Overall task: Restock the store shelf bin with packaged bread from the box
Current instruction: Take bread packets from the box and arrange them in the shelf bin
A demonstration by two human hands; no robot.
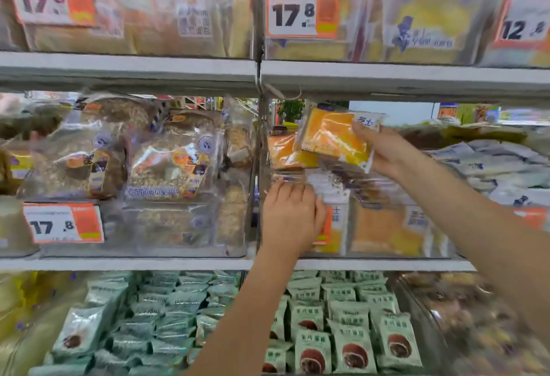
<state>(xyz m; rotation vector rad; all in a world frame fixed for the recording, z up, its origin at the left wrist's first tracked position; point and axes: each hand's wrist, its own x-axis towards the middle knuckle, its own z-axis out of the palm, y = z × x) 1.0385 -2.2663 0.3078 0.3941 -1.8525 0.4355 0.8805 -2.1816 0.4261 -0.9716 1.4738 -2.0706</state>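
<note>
Three shelf levels [128,66] fill the view, each carrying clear plastic bins of packaged bakery goods. Top level: two large bins of pale sliced loaves behind price tags [302,11] reading 17.8, with a 12-something tag at far right. Middle level, left: a clear bin [148,227] holding brown seeded loaves in transparent bags, tagged 17.8. Middle level, right: the shelf bin [387,227] under restocking, its clear front showing orange-yellow packs stacked inside, some upright against the wall. Bottom level: an open tray of small mint-green packets [351,331] printed with a dark round cake, standing in rows at centre and lying loose to the left.

Right hand [384,152] is raised above that bin, fingers and thumb pinching a packaged bread [333,137] with an orange top and white label end, held tilted over the bin's opening. A second orange pack [285,151] lies just beside and below it, at the bin's left end. Left hand [291,215] is at the bin's front upper edge, fingers curled over the rim; whether its grip encloses a wrapper there cannot be told. No box is in view.
</note>
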